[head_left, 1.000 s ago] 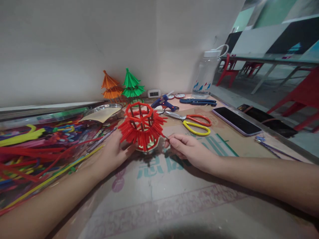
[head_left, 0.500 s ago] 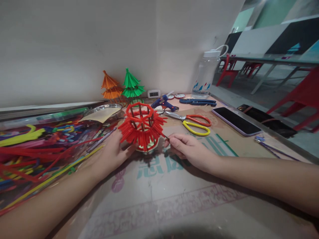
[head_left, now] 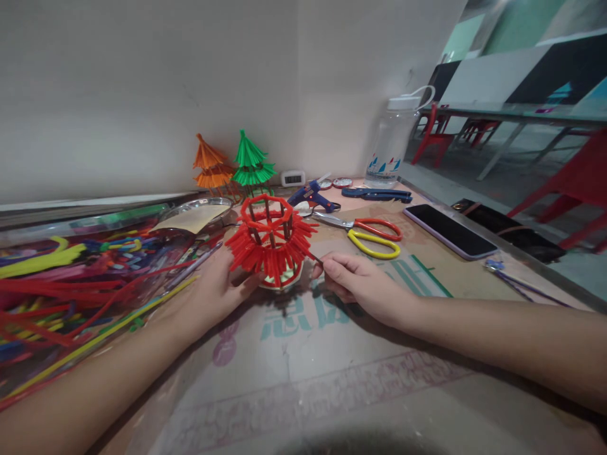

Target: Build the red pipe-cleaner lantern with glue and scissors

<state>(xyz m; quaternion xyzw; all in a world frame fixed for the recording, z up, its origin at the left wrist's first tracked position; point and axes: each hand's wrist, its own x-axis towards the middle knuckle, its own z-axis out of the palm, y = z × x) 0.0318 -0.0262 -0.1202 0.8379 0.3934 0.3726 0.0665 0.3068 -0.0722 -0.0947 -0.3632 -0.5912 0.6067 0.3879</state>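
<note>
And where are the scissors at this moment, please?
In the head view, the scissors lie right of centre on the cardboard, between the glue gun and the phone, beyond the right hand.

Clear bottle (head_left: 385,148), dark-screened phone (head_left: 450,231), small white device (head_left: 293,179), red chairs (head_left: 573,174) beyond.

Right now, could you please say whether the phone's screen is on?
It appears off: the phone's screen shows only black, nothing lit.
</note>
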